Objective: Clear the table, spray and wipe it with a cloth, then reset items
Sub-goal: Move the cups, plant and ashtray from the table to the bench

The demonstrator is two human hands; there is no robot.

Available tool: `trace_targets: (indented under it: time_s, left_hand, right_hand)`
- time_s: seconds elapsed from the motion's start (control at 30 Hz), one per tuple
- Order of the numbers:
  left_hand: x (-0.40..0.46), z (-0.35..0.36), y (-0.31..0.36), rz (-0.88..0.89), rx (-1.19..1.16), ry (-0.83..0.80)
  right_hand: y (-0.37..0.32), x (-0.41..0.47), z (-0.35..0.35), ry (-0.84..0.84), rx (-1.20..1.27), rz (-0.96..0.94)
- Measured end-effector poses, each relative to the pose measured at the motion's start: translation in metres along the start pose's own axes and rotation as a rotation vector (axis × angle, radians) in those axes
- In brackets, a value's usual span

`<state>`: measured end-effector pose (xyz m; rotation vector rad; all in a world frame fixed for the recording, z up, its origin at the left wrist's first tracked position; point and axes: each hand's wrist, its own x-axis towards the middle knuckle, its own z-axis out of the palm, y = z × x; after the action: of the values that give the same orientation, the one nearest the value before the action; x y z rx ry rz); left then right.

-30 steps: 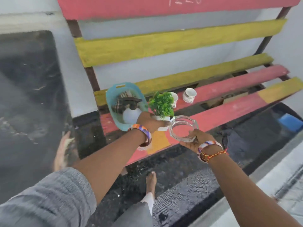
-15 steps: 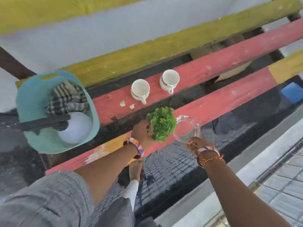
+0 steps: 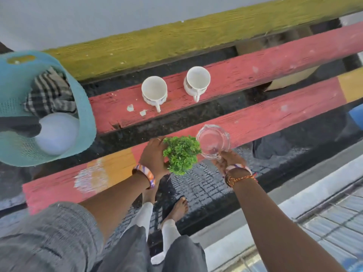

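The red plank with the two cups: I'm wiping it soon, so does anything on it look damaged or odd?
Yes. On the red plank, left of the two white cups, pale patches show where the paint looks chipped. The cups stand upright and look empty.

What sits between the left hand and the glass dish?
In the head view, the small green plant, gripped by the left hand, fills the stretch up to the glass dish, which the right hand holds.

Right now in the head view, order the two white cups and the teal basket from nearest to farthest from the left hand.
1. Left cup, on the red plank straight beyond the left hand.
2. Right cup, same plank, further right.
3. Teal basket, at the far left, with the checked cloth inside.
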<state>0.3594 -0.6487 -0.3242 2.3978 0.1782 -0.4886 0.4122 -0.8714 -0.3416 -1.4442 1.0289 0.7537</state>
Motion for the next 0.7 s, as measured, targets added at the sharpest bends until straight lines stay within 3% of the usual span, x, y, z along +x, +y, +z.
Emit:
trace_targets:
  time_s: [0.13,0.3,0.5,0.7]
  left_hand:
    - [-0.011,0.004,0.000,-0.112,0.185,0.062]
    - [-0.050,0.002,-0.003,-0.255,0.250,0.086]
    - [-0.093,-0.023,-0.008,-0.312,0.162,0.010]
    - [-0.131,-0.064,-0.020,-0.407,0.012,0.141]
  right_hand:
    - [0.002,0.007,-0.005,-0.042,0.021,-0.052]
    - [0.008,-0.003,-0.019,-0.110,-0.154,-0.044]
    - [0.031,-0.063,0.011,-0.288,-0.564,-0.015]
    - [0.054,-0.126,0.071,-0.469,-0.832,-0.099]
